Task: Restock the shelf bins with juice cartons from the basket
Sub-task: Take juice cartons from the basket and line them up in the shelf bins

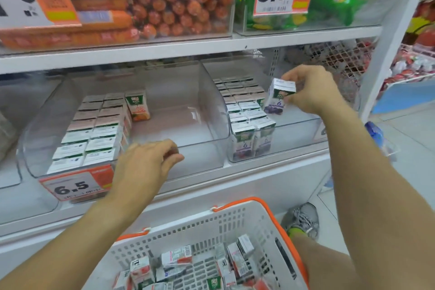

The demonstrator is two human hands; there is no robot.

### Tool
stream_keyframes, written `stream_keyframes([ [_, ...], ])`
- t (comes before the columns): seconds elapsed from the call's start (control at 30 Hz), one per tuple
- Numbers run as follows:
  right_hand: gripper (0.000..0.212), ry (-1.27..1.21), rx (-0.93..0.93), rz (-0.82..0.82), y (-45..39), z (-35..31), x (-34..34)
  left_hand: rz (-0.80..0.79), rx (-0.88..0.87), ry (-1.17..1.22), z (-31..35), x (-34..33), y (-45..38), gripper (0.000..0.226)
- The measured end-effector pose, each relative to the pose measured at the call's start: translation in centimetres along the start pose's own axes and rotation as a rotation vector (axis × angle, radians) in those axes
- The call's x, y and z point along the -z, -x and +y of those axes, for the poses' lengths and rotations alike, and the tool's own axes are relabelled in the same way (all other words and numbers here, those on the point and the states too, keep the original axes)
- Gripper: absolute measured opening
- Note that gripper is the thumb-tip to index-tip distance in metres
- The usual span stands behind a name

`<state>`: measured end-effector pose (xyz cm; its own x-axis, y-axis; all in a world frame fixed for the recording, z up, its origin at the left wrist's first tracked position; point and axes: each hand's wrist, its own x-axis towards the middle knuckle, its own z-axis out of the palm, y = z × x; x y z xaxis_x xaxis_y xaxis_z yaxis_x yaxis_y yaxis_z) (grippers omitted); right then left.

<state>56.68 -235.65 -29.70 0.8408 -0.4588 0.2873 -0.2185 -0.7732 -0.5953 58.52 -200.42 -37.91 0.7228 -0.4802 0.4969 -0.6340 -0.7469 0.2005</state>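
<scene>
The right hand (313, 89) pinches a purple carton (279, 96) over the right bin (294, 134), while the left hand (146, 165), fingers loosely curled and holding nothing, hovers at the left bin (200, 155) above the basket (211, 231).

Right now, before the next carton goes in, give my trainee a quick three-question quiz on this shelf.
1. True or false: the right hand holds a purple carton over the right bin.
2. Which bin has a single orange carton standing apart from its rows? A) left bin B) right bin C) neither
3. Fill in: the remaining cartons wait in the white ____ with the orange rim.

Key
1. True; its grip is on the carton's top.
2. A; it stands upright just right of the packed rows.
3. basket, low in front of the shelf. The left hand holds no carton that I can see.
</scene>
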Motion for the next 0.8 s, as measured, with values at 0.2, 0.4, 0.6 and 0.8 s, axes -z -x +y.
stream_keyframes([
  [0.2,0.042,0.145,-0.084,-0.165,-3.1,0.3,-4.5,0.063,0.001,-0.051,-0.5,-0.9,0.1,0.023],
  [0.4,0.07,0.197,-0.168,-0.224,-3.6,0.0,-4.2,0.073,-0.02,-0.117,-0.6,-1.1,0.3,0.035],
  [0.6,0.031,0.108,-0.187,-0.258,-2.9,0.3,-4.6,0.047,0.001,-0.1,-0.5,-0.9,0.5,0.035],
  [0.8,0.021,0.079,-0.098,-0.113,-0.8,-0.5,-2.2,0.078,-0.03,-0.101,-0.6,-1.0,0.8,0.033],
])
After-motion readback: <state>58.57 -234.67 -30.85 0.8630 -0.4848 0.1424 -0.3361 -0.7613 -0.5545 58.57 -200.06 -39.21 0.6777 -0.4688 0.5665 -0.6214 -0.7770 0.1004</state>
